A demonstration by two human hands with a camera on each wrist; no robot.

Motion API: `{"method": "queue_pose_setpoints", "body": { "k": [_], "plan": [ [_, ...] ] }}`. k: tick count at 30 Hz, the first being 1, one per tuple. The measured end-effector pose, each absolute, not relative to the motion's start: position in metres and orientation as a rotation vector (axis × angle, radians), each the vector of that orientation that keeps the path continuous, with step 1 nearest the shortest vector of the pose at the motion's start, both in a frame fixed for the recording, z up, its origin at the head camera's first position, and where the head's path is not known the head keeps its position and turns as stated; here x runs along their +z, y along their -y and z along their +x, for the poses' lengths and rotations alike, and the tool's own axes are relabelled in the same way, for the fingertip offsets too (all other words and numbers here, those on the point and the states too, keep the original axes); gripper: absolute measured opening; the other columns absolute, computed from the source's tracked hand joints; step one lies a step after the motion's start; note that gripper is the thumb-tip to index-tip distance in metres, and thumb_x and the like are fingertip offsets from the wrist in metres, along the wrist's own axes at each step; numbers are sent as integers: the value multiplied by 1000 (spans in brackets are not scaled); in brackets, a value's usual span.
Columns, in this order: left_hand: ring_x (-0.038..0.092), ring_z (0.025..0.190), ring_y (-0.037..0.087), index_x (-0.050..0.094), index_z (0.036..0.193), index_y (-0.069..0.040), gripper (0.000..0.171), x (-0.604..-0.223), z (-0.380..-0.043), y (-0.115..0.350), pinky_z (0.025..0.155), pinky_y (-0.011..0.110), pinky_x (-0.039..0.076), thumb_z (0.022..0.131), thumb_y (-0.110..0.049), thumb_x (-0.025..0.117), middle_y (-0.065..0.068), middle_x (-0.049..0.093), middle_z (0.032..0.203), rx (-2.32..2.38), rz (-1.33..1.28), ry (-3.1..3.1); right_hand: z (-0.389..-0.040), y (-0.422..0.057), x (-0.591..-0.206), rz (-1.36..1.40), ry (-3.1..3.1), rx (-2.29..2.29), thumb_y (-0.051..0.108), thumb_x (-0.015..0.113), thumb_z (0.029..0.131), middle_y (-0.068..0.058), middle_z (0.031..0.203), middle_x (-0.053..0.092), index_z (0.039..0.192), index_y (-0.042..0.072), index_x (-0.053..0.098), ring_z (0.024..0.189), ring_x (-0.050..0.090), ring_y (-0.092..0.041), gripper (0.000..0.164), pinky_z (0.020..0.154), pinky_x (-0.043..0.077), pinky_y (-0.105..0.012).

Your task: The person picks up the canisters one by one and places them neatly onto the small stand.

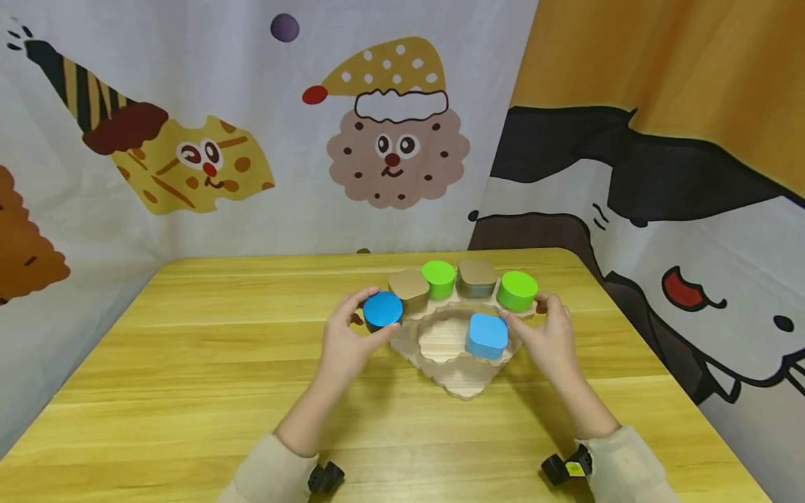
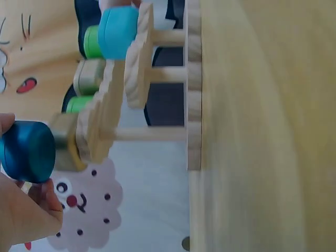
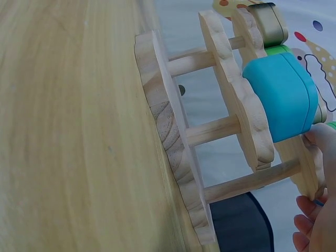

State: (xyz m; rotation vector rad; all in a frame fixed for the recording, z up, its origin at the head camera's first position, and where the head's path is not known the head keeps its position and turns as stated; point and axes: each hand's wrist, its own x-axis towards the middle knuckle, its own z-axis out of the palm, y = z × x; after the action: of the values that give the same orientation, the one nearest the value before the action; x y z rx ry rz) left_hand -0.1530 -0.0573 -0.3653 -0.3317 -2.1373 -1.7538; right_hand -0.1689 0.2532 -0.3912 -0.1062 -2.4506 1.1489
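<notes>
My left hand (image 1: 349,339) pinches a dark blue round tin (image 1: 383,311) between thumb and fingers, at the left end of a tiered wooden stand (image 1: 464,384). With its thumb and fingers, my right hand (image 1: 547,335) grips the right end of the stand's upper tier. Close to that thumb, a light blue square tin (image 1: 487,336) sits on the middle tier. Along the upper tier stand a gold tin (image 1: 409,288), a green round tin (image 1: 438,279), another gold tin (image 1: 476,277) and another green tin (image 1: 518,290). The left wrist view shows the dark blue tin (image 2: 31,149) beside a gold one.
The stand is on a wood-grain table (image 1: 189,363), with round posts (image 3: 212,129) joining its scalloped tiers. Behind the table hangs a printed curtain (image 1: 239,42) with cartoon figures. Small black devices (image 1: 325,478) are strapped at both sleeve cuffs.
</notes>
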Motion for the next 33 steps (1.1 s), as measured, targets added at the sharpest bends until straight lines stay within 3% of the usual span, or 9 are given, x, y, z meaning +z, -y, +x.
{"method": "queue_pose_setpoints", "body": {
  "k": [10, 18, 26, 33],
  "plan": [
    [49, 97, 19, 66, 120, -15, 58, -371, -139, 38, 78, 45, 42, 67, -13, 88, 0, 60, 116, -1837, -440, 2195, -169, -254, -392, -94, 2453, 1144, 39, 75, 82, -20, 110, 49, 125, -7, 47, 103, 42, -33, 68, 78, 32, -42],
    [49, 92, 20, 66, 121, -14, 58, -377, -134, 26, 75, 42, 43, 68, -14, 88, 0, 61, 112, -1870, -460, 2251, -169, -255, -392, -102, 2459, 1151, 40, 74, 83, -21, 111, 49, 127, -8, 46, 104, 42, -34, 71, 79, 32, -43],
    [49, 93, 19, 63, 126, -13, 63, -384, -132, 17, 77, 47, 43, 68, -8, 87, 1, 61, 119, -1982, -445, 2268, -170, -254, -393, -104, 2452, 1153, 39, 75, 82, -21, 110, 49, 126, -8, 46, 104, 42, -35, 70, 80, 32, -43],
    [50, 95, 18, 63, 125, -12, 59, -393, -135, 11, 75, 41, 43, 71, -14, 86, -1, 61, 115, -1970, -466, 2306, -169, -253, -391, -110, 2457, 1165, 39, 75, 82, -21, 111, 48, 126, -7, 46, 105, 41, -37, 70, 78, 32, -42]
  ]
}}
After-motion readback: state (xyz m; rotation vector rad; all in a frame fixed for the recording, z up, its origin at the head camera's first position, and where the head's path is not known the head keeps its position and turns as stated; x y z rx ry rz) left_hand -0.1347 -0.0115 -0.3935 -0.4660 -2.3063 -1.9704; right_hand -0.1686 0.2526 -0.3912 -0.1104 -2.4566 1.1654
